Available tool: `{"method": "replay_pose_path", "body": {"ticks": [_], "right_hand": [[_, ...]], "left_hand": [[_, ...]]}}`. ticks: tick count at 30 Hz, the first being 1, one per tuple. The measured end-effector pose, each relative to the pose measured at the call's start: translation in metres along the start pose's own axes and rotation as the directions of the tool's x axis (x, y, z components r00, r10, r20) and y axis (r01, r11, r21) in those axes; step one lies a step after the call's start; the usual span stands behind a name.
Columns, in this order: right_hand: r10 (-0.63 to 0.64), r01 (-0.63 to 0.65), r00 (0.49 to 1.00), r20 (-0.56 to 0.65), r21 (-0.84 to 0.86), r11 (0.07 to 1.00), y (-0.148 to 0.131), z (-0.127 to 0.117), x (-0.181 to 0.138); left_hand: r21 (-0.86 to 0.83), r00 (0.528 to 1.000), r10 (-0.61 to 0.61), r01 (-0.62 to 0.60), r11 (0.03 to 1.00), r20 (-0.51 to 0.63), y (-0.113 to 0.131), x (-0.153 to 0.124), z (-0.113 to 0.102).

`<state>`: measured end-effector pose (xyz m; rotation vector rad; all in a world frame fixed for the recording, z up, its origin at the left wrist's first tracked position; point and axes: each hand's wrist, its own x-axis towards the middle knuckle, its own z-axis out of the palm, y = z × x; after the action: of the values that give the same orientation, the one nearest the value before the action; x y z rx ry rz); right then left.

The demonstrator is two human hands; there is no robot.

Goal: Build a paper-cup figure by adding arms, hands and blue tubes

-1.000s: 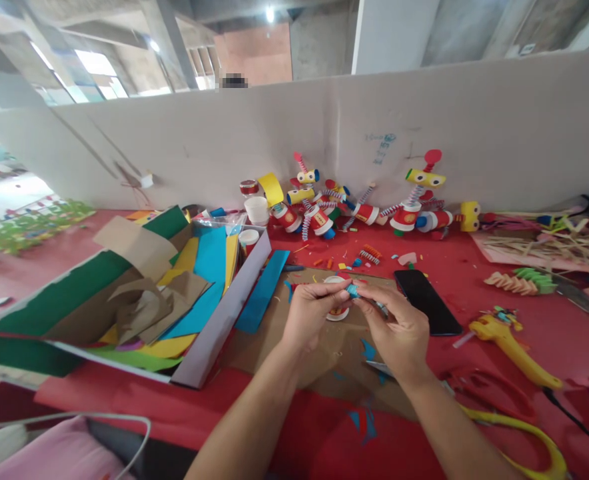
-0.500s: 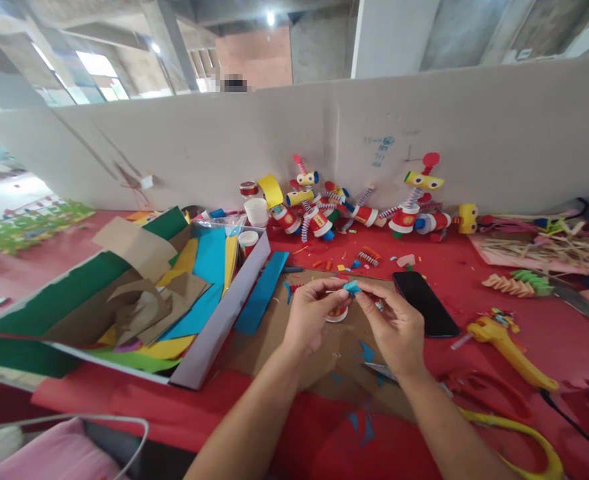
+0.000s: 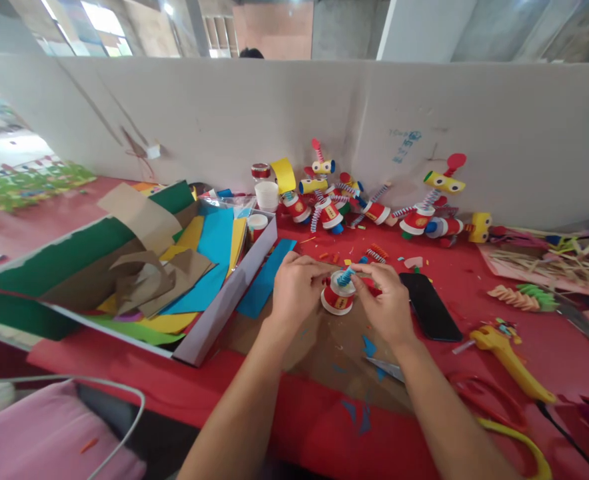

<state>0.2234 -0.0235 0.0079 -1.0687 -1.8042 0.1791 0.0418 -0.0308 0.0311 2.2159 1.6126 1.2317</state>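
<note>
An upside-down red-and-white paper cup (image 3: 338, 300) stands on the brown cardboard mat (image 3: 319, 357). A blue folded-paper spring (image 3: 345, 277) rises from the top of the cup, pinched between the thumb and forefinger of my right hand (image 3: 385, 300). Whether the spring is fixed to the cup cannot be made out. My left hand (image 3: 296, 288) is closed at the cup's left side, its fingertips touching or very near the cup; what they grip is hidden. Some red paper (image 3: 373, 287) shows between the cup and my right fingers.
Left stands a box (image 3: 209, 323) of coloured paper, beside a blue strip (image 3: 267, 280). Several paper-cup figures (image 3: 327, 215) line the back wall. To the right lie a black phone (image 3: 430, 305), a yellow glue gun (image 3: 514, 363) and scissors (image 3: 385, 368) by my right wrist.
My hands have brought the blue paper spring down from in front of the cup onto its top. My left hand has let go of the spring and moved to the cup's left side. The view has shifted.
</note>
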Motion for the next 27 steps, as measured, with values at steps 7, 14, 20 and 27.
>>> {"method": "replay_pose_path", "body": {"ticks": [7,14,20,27], "right_hand": [[-0.055,0.058,0.998,0.033,-0.102,0.993,-0.004,-0.006,0.005],[-0.048,0.054,0.997,0.057,-0.12,0.991,-0.003,-0.005,0.004],[-0.005,0.012,0.998,0.069,-0.096,0.995,0.002,-0.001,0.001],[0.036,-0.027,0.996,0.087,-0.092,0.995,0.003,0.001,-0.001]], "left_hand": [[0.093,0.974,0.087,-0.109,0.99,0.211,0.005,-0.004,0.001],[0.161,0.965,0.072,-0.115,0.98,0.251,0.008,-0.006,0.003],[0.173,0.966,0.098,-0.142,0.975,0.241,0.008,-0.008,0.003],[0.223,0.954,0.154,-0.213,0.951,0.256,0.011,-0.008,0.0]]}}
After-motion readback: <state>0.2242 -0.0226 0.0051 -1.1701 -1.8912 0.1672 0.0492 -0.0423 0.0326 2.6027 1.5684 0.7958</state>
